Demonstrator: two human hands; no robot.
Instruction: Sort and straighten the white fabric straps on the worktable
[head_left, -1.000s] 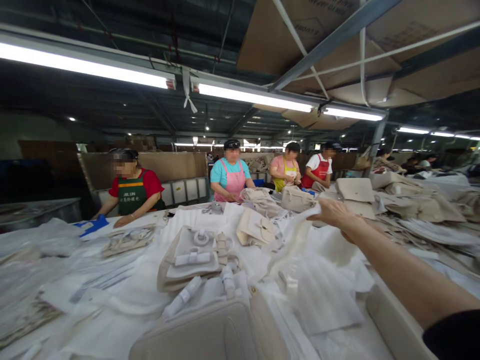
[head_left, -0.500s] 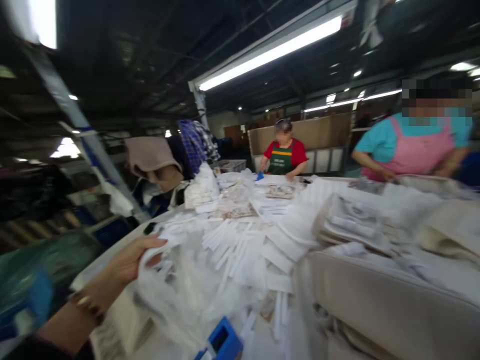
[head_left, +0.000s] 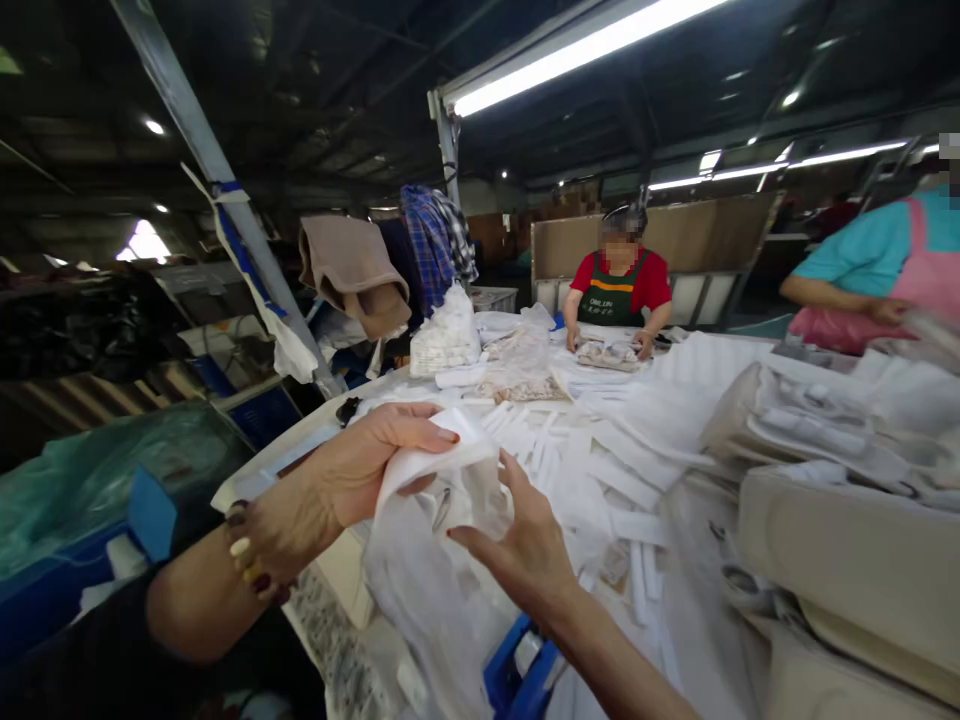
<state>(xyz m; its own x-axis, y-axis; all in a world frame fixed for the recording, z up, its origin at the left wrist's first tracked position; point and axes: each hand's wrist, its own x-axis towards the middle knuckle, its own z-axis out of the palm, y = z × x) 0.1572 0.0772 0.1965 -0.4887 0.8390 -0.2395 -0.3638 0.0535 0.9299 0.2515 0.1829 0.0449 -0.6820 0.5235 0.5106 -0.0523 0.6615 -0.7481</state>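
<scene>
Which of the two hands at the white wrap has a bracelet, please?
The left hand, its thumb pressed on the white wrap: a beaded bracelet circles its wrist, while the right hand, thumb and fingers spread, has a bare wrist.

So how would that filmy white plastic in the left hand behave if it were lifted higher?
The filmy white plastic would probably flop rather than hold a shape, since it hangs in loose folds below the left hand. It is likely light for its size, as it looks thin and translucent.
</scene>
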